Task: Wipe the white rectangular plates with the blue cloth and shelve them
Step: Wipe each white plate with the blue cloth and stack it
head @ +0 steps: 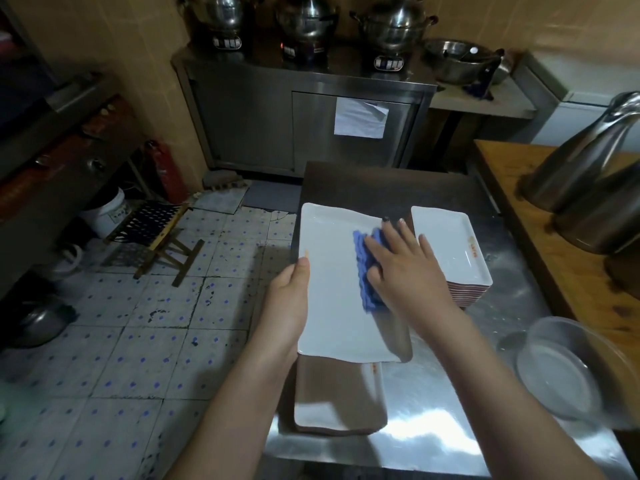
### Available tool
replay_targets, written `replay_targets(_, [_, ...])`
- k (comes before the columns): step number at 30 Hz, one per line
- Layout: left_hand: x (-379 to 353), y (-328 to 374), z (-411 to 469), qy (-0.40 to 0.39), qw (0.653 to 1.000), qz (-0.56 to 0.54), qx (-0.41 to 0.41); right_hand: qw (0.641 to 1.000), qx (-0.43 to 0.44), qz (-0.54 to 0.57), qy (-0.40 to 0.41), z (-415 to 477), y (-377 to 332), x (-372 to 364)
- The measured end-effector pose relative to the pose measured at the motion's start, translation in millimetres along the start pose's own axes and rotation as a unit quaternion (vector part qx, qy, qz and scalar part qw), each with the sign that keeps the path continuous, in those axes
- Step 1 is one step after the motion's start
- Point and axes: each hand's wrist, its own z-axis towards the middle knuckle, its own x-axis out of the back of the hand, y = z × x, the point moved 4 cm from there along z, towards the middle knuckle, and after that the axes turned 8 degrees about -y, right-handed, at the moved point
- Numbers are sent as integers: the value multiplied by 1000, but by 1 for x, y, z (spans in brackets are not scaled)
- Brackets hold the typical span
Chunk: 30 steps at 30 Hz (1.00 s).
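A white rectangular plate (332, 299) is held above the steel table, its left long edge gripped by my left hand (289, 299), thumb on the rim. My right hand (405, 265) lies flat on the blue cloth (365, 268) and presses it onto the plate's inner face. Under the held plate another white plate (332, 400) lies on the table's near left part, mostly in shadow. A stack of several white plates (450, 251) stands at the right, just beyond my right hand.
The steel table (433, 410) also carries a clear plastic bowl (561, 368) at the right. A wooden counter (519, 188) with steel jugs (581, 168) adjoins it. Steel pots (391, 29) stand on a cabinet ahead. A folding stool (156, 233) is on the tiled floor at the left.
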Motion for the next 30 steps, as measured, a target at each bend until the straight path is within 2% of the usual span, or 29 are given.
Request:
replay_targets(2, [-1,1,-2,-4,1000,2,0,999,-27,27,-15,7,0,-2])
replay_targets(5, [7,6,3,17,1000,-6,0,993,116,-19,-20,-13,-28,-17])
replay_targets(6, [10,6,5,26,1000,-8,-1,990,137,-39,-19,-26,-37,-23])
replay_targets(10, [12,3,6,29,1000,11,2,993,102,53,-37,-41,-42,-41])
replay_targets(13, [3,-5,2,8,1000,9,12,996,51,70,4,-10,-25,-31])
replay_targets(17, [-5,-10,-3,-25,999,-1,24,977,-25,211,26,5,-14,-21])
replay_targets(19, [1,-10,-1,-12,1000,-3,28,970,2,242,31,-13,-21,-29])
replay_targets(21, [10,-12,3,11,999,1,34,975,67,211,0,-35,-34,-45])
replay_targets(23, [14,-15,5,22,999,5,35,981,90,164,-41,-38,-37,-56])
replay_targets(26, [10,-21,2,9,999,5,33,990,44,134,13,-16,-27,-47])
replay_targets(28, [6,-22,-1,-11,999,4,32,981,-34,185,49,-3,-18,-36])
replay_targets(30, [6,-22,0,-18,999,-1,31,948,-114,285,79,-3,-11,-33])
